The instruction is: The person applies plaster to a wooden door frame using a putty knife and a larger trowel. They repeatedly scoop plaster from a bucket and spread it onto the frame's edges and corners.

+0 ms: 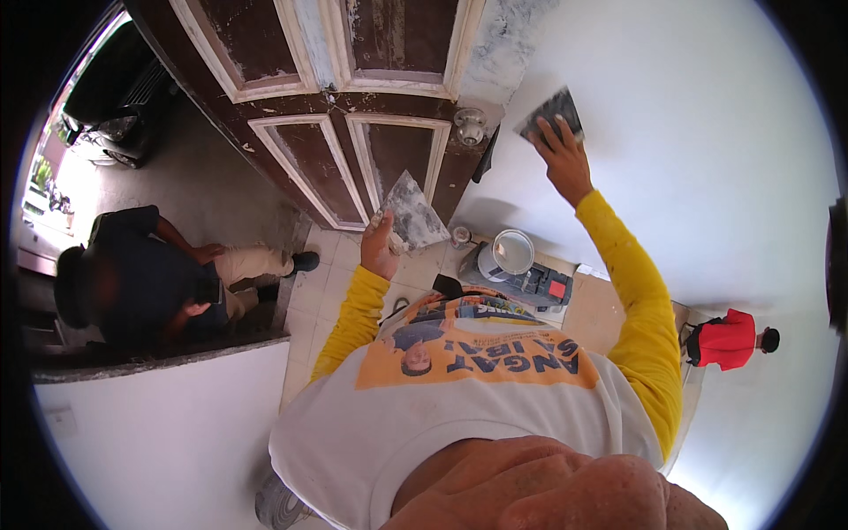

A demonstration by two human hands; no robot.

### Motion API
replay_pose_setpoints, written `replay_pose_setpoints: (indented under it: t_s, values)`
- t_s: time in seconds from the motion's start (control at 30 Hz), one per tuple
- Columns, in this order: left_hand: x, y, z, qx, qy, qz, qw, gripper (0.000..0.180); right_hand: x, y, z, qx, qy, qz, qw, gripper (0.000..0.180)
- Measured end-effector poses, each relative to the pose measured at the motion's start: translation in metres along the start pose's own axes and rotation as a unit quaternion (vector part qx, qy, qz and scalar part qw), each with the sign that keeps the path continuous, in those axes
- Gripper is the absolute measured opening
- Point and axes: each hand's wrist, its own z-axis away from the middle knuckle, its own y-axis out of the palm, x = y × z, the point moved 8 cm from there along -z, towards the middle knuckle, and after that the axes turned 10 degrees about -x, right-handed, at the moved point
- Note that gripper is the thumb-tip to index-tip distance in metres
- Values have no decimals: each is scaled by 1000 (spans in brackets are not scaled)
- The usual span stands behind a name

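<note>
My right hand [562, 161] presses a flat, putty-smeared scraper [551, 111] against the white wall [689, 132], arm stretched up in a yellow sleeve. My left hand [381, 246] holds a wide trowel blade [412, 210] caked with grey putty at chest height, in front of the dark brown door [353, 106]. Both hands are closed around their tools.
A metal doorknob [470, 125] sticks out at the door's edge. A round tin [512, 252] and a dark toolbox [541, 284] sit on the tiled floor below. A person in dark clothes [150, 278] sits at the left doorway. A red object [726, 340] lies right.
</note>
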Motion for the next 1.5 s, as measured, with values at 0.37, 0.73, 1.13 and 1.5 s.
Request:
replay_pose_setpoints:
  t_s: [0.37, 0.73, 1.13, 1.5]
  values:
    - [8, 91, 3, 92, -225, 63, 968, 40, 133, -125, -2, -45, -35, -277, 959, 72]
    - [-25, 102, -13, 130, -111, 22, 985, 42, 65, -111, 87, -31, 521, -448, 726, 41]
    - [-7, 91, 24, 103, -83, 96, 986, 44, 148, -61, 197, 27, 608, -793, -13, 38]
    - [-5, 140, 39, 161, 119, -76, 977, 38, 129, -57, 164, -39, 516, -847, -123, 24]
